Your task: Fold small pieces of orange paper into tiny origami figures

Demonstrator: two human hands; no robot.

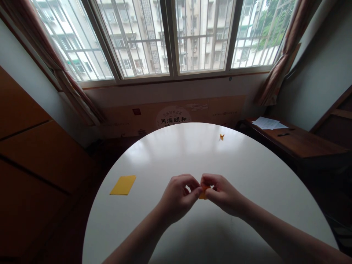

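Note:
A small piece of folded orange-yellow paper (pixel 202 195) is pinched between my two hands, just above the white round table (pixel 192 227). My left hand (pixel 180 194) grips its left side with thumb and forefinger. From the right, my right hand (pixel 220 192) closes on the same paper, thumb in front and fingers curled behind. The fingers hide much of the paper, so its exact folded shape does not show. Toward the left of the table lies a flat yellow paper square (pixel 123 185). Near the far edge stands a tiny folded yellow paper bird (pixel 222 137).
A brown side table (pixel 310 141) with white paper sheets (pixel 268 123) and a dark item stands at the right. Beyond the round table are a printed panel (pixel 123 115) and barred windows between tied curtains (pixel 70 86). A wooden cabinet (pixel 24 154) is at the left.

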